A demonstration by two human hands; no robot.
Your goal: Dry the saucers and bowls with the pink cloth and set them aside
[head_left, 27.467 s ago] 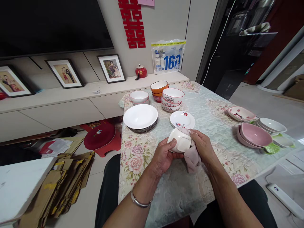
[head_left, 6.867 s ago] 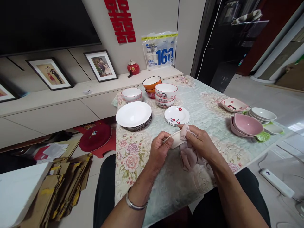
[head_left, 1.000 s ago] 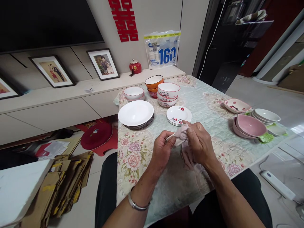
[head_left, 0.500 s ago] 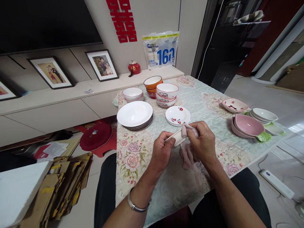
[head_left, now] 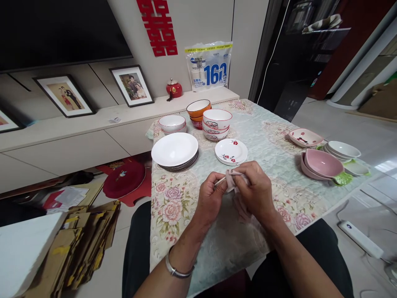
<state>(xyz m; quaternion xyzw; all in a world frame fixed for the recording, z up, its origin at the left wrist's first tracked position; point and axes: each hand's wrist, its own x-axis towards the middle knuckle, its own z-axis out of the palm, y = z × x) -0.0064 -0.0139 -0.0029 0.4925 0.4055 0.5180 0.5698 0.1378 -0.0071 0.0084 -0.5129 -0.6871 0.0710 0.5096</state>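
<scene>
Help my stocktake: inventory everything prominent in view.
Plates: two stacks, white-topped, tablecloth
Red-rimmed bowls: two stacks, white, tablecloth
Bright bowls: stack, orange-red, tablecloth
Petal bowls: two, pink, tablecloth
Spotted dish: one, pink, tablecloth
Small bowls: stack, white, tablecloth
Television: one, black, wall
Photo frames: three, black, ledge
Jar: one, red, ledge
Bag: one, clear, ledge
Stool: one, red, floor
Cardboard: stack, brown, floor
Slab: one, white, left
Dish: one, white, over tablecloth
Cloth: one, pinkish, over tablecloth
Left hand: one, gripping dish
Right hand: one, gripping cloth
</scene>
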